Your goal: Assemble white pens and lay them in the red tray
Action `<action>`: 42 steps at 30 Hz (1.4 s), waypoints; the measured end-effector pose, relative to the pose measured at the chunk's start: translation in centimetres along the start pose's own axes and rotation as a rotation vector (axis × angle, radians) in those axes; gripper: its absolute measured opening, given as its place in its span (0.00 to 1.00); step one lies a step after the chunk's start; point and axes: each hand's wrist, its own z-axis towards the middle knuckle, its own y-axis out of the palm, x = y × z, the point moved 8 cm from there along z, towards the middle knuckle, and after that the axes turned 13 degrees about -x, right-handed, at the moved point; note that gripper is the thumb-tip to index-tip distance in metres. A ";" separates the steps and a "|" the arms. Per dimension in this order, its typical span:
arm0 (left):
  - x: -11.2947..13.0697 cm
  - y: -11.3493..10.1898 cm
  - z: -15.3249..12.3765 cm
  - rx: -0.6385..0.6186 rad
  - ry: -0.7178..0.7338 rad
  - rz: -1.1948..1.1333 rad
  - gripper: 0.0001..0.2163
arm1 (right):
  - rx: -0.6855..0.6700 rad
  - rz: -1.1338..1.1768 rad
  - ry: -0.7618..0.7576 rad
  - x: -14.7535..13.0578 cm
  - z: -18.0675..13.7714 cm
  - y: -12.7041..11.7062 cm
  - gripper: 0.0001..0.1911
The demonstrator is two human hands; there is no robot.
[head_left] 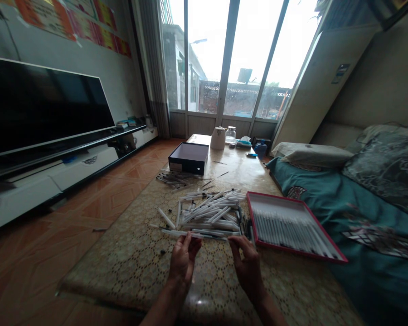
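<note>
My left hand (183, 254) is closed in a pinch on a white pen barrel (172, 233) that points left. From its right end a thin dark pen refill (212, 237) runs across to my right hand (246, 258), whose thumb and forefinger pinch its far end. How deep the refill sits inside the barrel cannot be made out. Just beyond both hands lies a loose heap of white pen barrels (214, 210). Small black caps (162, 251) are scattered to the left. A red-rimmed tray (253, 222) at the right holds a row of pens (289, 228).
A dark box (187, 165) stands farther back, with thin refills (175, 179) lying before it. At the table's far end are a kettle (218, 138), a glass jar (230, 135) and a tissue pack (244, 142). A green-covered sofa (313, 185) borders the right side.
</note>
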 end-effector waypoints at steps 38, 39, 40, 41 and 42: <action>-2.5 0.1 -0.1 -0.139 -0.147 -0.191 0.06 | -0.413 -0.918 0.324 11.4 10.5 -0.2 0.11; -2.5 0.1 -0.1 -0.145 -0.147 -0.191 0.06 | -0.420 -0.920 0.324 11.4 10.5 -0.1 0.11; -2.5 0.2 -0.1 -0.152 -0.148 -0.192 0.06 | -0.424 -0.921 0.324 11.4 10.5 -0.1 0.11; -2.5 0.2 -0.1 -0.159 -0.146 -0.194 0.05 | -0.423 -0.921 0.324 11.3 10.4 0.0 0.11; -2.6 0.2 0.0 -0.166 -0.142 -0.195 0.05 | -0.419 -0.920 0.322 11.2 10.4 0.0 0.11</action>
